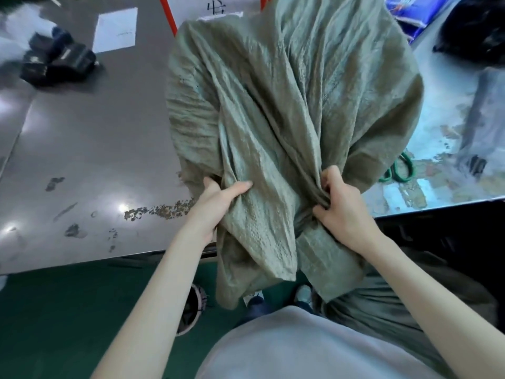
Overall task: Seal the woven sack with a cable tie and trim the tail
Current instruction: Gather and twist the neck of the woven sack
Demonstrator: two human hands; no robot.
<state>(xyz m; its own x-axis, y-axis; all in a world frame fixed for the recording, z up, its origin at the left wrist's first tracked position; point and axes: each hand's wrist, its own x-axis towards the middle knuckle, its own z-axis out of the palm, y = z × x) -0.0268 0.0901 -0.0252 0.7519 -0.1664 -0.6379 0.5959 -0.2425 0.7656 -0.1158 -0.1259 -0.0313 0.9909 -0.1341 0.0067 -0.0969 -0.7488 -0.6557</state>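
- Head view: a grey-green woven sack (pixel 287 105) lies on the grey metal bench (pixel 90 149), bulging and creased, its open neck drooping over the near edge toward the person.
- The left hand (pixel 218 198) is closed on a fold of sack fabric at the left of the neck, thumb lying flat on top of the cloth.
- The right hand (pixel 341 203) is clenched on a bunched rope of fabric at the right of the neck; the two hands sit apart with a broad pleat of sack between them.
- Loose sack mouth hangs below both hands, down past the bench edge over the green floor (pixel 68 310).
- Green-handled scissors (pixel 400 168) lie on the bench just beside the sack's right side, partly hidden by it.
- A white sheet of paper (pixel 116 30) and a blurred pile of dark packets (pixel 58 61) lie far left on the bench, well apart from the sack.
- The bench surface shows rusty, chipped patches near its front edge.
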